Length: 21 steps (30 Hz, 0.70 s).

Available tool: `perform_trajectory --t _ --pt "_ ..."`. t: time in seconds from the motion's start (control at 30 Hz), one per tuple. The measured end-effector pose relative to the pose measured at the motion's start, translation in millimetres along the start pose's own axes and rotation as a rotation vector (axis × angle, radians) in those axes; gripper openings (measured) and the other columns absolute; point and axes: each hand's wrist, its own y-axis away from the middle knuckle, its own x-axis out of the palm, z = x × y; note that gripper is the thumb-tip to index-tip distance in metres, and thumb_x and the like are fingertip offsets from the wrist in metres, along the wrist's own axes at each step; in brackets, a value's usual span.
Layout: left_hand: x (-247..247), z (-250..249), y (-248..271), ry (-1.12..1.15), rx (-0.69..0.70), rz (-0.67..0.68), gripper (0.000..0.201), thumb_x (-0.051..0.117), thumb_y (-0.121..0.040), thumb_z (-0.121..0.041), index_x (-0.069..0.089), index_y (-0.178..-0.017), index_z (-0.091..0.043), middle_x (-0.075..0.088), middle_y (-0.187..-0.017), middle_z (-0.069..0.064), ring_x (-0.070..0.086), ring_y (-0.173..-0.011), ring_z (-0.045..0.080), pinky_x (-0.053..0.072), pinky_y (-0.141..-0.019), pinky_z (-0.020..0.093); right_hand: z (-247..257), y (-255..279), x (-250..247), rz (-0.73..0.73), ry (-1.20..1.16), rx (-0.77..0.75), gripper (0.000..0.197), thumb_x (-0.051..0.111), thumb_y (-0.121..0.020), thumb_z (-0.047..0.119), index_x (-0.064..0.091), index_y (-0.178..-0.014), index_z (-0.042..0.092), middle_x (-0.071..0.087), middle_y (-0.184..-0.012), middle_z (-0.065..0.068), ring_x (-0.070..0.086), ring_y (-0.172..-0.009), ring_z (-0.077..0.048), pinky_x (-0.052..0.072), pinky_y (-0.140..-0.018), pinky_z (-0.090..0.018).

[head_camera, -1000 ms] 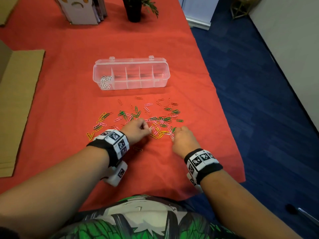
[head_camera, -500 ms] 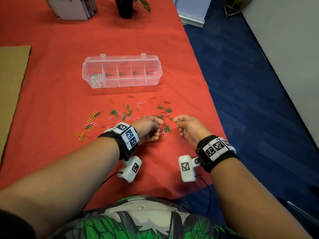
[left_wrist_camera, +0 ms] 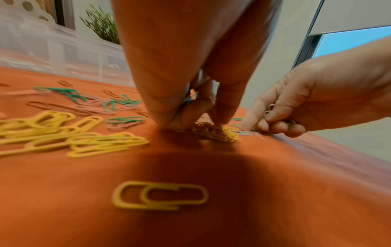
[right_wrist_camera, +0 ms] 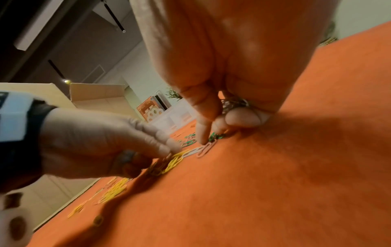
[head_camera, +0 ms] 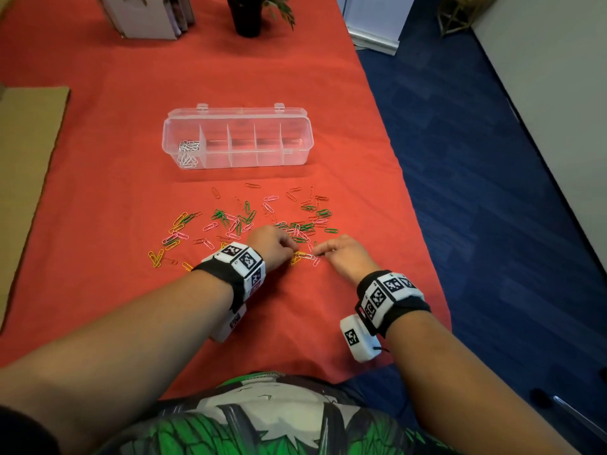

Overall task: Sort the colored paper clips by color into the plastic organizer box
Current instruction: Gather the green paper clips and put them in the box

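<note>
- Left hand (head_camera: 272,245) down on the red tablecloth (head_camera: 108,198) near its front edge, fingertips (left_wrist_camera: 222,117) pinched onto a small bunch of yellow clips (head_camera: 297,257).
- Right hand (head_camera: 345,256) just beside it, forefinger (right_wrist_camera: 202,133) stretched to a pale clip (right_wrist_camera: 206,148) on the cloth, other fingers curled round a bundle of silvery clips (right_wrist_camera: 233,102).
- Loose paper clips (head_camera: 249,218), green, pink, yellow and red, scattered across the cloth between the hands and the box.
- Clear organizer box (head_camera: 238,139) open toward the middle of the cloth, beyond the scatter; white clips (head_camera: 188,153) in its leftmost compartment.
- Single yellow clip (left_wrist_camera: 160,195) alone on the cloth under the left wrist.
- Plant pot (head_camera: 248,14) at the far edge.
</note>
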Motion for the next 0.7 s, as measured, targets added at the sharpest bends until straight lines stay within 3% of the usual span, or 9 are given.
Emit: perform_trajectory --t 0.07,0.1,0.17,0.23,0.33,0.4,0.5,0.53,0.7 --pt "-5 7 0 -0.026 -0.013 -0.079 0.02 0.062 -0.078 -0.012 0.075 -0.093 -0.017 0.074 -0.096 0.005 0.065 -0.095 0.022 0.046 -0.08 0.023 -4 -2 -4 -0.103 -0.049 0.051 0.031 0.046 -0.086 -0.008 0.071 -0.103 0.0 0.049 -0.077 0.007 0.049 -0.075 -0.009 0.033 -0.06 -0.003" --pt "-6 9 0 -0.044 -0.011 -0.115 0.019 0.062 -0.077 -0.011 0.074 -0.091 -0.016 0.074 -0.094 0.007 0.065 -0.094 0.023 0.045 -0.079 0.023 -6 -4 -7 -0.135 -0.041 0.086 0.028 0.047 -0.086 -0.004 0.071 -0.1 0.002 0.052 -0.085 0.002 0.049 -0.079 -0.011 0.034 -0.066 -0.01" --pt "-8 8 1 -0.059 0.013 -0.15 0.018 0.061 -0.076 -0.01 0.074 -0.088 -0.015 0.073 -0.091 0.008 0.065 -0.091 0.024 0.042 -0.075 0.022 -7 -8 -11 -0.135 -0.038 0.12 0.022 0.052 -0.086 0.007 0.072 -0.091 0.01 0.056 -0.095 -0.003 0.05 -0.087 -0.012 0.032 -0.073 -0.017" --pt "-6 1 1 -0.07 0.073 -0.129 0.017 0.063 -0.076 -0.012 0.075 -0.087 -0.017 0.072 -0.091 0.007 0.065 -0.09 0.023 0.043 -0.076 0.022 -3 -10 -10 -0.069 -0.138 0.129 0.017 0.056 -0.085 0.01 0.072 -0.088 0.009 0.062 -0.089 -0.003 0.054 -0.084 -0.013 0.037 -0.076 -0.021" --pt "7 -10 0 -0.14 0.192 -0.031 0.019 0.066 -0.077 -0.018 0.074 -0.094 -0.02 0.069 -0.098 0.009 0.062 -0.098 0.024 0.043 -0.085 0.025 -4 -10 -6 0.006 -0.125 0.155 0.022 0.052 -0.085 0.004 0.071 -0.092 0.012 0.06 -0.071 0.003 0.05 -0.064 -0.008 0.038 -0.061 -0.017" --pt "16 -13 -3 -0.216 0.249 0.017 0.023 0.065 -0.078 -0.021 0.072 -0.1 -0.018 0.065 -0.104 0.011 0.058 -0.103 0.026 0.042 -0.089 0.027 -11 -9 -8 -0.056 -0.025 0.183 0.025 0.05 -0.085 0.004 0.072 -0.093 0.013 0.059 -0.07 0.003 0.049 -0.062 -0.009 0.035 -0.056 -0.012" --pt "23 -14 -5 -0.322 0.279 0.021 0.021 0.061 -0.082 -0.022 0.068 -0.098 -0.012 0.057 -0.107 0.012 0.056 -0.104 0.029 0.045 -0.091 0.034 -20 -10 -16 -0.141 -0.002 0.2 0.023 0.051 -0.084 0.009 0.072 -0.094 0.012 0.068 -0.101 -0.014 0.06 -0.09 -0.023 0.044 -0.082 -0.024" --pt "24 -15 -6 -0.345 0.288 0.021 0.02 0.058 -0.083 -0.022 0.067 -0.096 -0.011 0.056 -0.107 0.013 0.056 -0.103 0.029 0.045 -0.09 0.035 -19 -10 -19 -0.141 -0.009 0.195 0.022 0.052 -0.085 0.01 0.071 -0.095 0.011 0.069 -0.104 -0.015 0.061 -0.092 -0.023 0.044 -0.085 -0.025" --pt "20 -16 -11 -0.357 0.29 0.041 0.022 0.051 -0.084 -0.017 0.065 -0.095 -0.006 0.056 -0.106 0.017 0.057 -0.1 0.033 0.046 -0.09 0.035 -9 -16 -26 -0.133 -0.118 0.174 0.022 0.052 -0.086 0.008 0.07 -0.098 0.007 0.066 -0.091 -0.007 0.054 -0.083 -0.015 0.041 -0.071 -0.022"
